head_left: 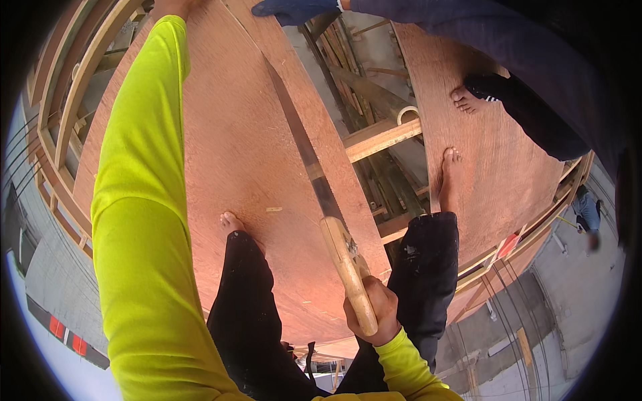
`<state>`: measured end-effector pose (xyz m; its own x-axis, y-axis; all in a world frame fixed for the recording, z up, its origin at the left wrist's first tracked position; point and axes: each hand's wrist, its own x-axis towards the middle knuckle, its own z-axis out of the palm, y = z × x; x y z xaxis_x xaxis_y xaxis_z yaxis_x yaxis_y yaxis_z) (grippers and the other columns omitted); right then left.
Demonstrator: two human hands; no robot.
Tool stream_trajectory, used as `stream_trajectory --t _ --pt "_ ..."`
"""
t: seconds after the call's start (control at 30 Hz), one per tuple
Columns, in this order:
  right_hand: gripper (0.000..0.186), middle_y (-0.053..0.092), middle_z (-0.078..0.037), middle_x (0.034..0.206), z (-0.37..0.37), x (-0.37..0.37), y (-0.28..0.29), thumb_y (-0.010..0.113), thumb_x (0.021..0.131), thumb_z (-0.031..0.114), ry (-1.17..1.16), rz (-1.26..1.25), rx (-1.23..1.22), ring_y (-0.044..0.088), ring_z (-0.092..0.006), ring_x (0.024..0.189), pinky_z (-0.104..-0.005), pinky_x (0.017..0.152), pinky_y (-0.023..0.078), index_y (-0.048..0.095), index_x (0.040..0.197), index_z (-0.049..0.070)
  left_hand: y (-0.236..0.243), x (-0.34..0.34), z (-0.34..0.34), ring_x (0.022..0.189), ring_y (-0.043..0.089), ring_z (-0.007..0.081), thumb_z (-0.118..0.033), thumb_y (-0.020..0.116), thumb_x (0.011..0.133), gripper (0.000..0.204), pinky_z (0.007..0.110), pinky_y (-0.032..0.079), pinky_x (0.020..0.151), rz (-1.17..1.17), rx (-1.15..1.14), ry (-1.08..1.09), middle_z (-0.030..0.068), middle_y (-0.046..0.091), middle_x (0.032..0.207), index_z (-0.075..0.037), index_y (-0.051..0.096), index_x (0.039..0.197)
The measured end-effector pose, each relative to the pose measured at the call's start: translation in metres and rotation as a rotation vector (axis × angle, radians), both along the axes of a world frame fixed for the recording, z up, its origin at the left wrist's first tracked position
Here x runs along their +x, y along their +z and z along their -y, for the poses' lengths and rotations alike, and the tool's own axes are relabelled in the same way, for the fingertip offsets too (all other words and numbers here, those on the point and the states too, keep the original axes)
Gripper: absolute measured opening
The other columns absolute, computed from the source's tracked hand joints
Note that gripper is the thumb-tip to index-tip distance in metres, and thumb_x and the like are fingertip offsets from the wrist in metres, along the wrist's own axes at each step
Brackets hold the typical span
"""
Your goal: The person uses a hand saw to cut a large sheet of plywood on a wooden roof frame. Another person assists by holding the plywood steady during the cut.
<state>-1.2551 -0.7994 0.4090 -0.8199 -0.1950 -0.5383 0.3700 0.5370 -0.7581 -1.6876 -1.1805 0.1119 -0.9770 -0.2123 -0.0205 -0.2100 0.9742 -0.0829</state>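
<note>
Right hand (pixel 378 311): grip wrapped tight around the wooden handle (pixel 349 271) of the handsaw (pixel 294 123), no gap seen, some fingers hidden behind the wood. Saw is over the plywood sheet (pixel 227 134), handle toward the near edge, blade slanting toward the far edge, nearer the right long edge than the left; a thin dark cut line runs on from the blade's tip. How deep the blade sits, can't tell. Left hand (pixel 174 8) is by the sheet's far left corner, sliced off by the picture's top, fingers out of view; can't tell if that grip is clasping anything or lying flat. Yellow-green sleeve (pixel 140 200) covers part of the sheet's left edge. Co-worker's blue-gloved hand (pixel 294 10) is at the far right end, also cropped. Timber beam (pixel 382 139) and poles in the gap right of the sheet are partly covered; second sheet (pixel 495 167) beyond. Distant person (pixel 588 212), lower right, blurry.
</note>
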Motion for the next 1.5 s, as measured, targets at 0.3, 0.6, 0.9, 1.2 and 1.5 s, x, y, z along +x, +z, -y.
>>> stream_trajectory --t 0.3,0.6,0.9,1.2,1.5 --pt "0.032 0.061 -0.014 0.079 0.001 -0.023 0.029 0.067 0.074 -0.011 0.036 0.020 0.014 0.065 -0.0346 0.064 -0.0352 0.057 0.054 0.061 0.105 -0.003 0.008 0.010 -0.011 0.089 0.074 0.0377 -0.056 0.064 0.079 0.056 0.045 0.060 0.079 0.077 -0.042 -0.078 0.0232 0.074 0.096 -0.004 0.076 0.092" --pt "0.032 0.065 -0.019 0.082 0.007 -0.019 0.056 0.072 0.076 -0.003 0.134 0.016 0.016 0.070 -0.0333 0.064 -0.0352 0.058 0.057 0.059 0.105 -0.005 -0.014 0.025 -0.024 0.108 0.067 0.0386 -0.050 0.062 0.087 0.052 0.048 0.054 0.093 0.085 -0.104 -0.109 0.0235 0.070 0.109 -0.002 0.073 0.105" --pt "0.036 0.065 -0.017 0.076 0.016 -0.047 0.055 0.079 0.077 0.002 0.127 0.081 0.080 0.069 -0.0319 0.060 -0.0355 0.055 0.055 0.055 0.104 -0.002 -0.082 0.107 -0.014 0.151 0.010 0.0509 -0.068 0.070 0.082 0.111 0.068 0.021 0.115 -0.144 0.294 0.099 0.0325 0.011 0.163 -0.009 0.019 0.160" --pt "0.038 0.062 -0.014 0.068 0.029 -0.069 0.071 0.083 0.078 0.005 0.184 0.100 0.183 0.068 -0.0318 0.055 -0.0359 0.050 0.052 0.053 0.101 -0.001 -0.057 0.177 -0.067 0.153 -0.020 0.0450 -0.072 0.072 0.075 0.133 0.080 0.006 0.110 0.410 0.426 0.647 0.0268 -0.021 0.165 -0.012 -0.009 0.163" --pt "0.033 0.061 -0.013 0.067 0.040 -0.098 0.081 0.079 0.081 0.002 0.123 0.166 0.162 0.066 -0.0303 0.053 -0.0355 0.048 0.050 0.051 0.099 0.000 -0.062 0.176 -0.062 0.152 -0.023 0.0467 -0.071 0.071 0.077 0.133 0.080 0.008 0.110 0.557 0.433 0.673 0.0291 -0.025 0.163 -0.012 -0.014 0.162"
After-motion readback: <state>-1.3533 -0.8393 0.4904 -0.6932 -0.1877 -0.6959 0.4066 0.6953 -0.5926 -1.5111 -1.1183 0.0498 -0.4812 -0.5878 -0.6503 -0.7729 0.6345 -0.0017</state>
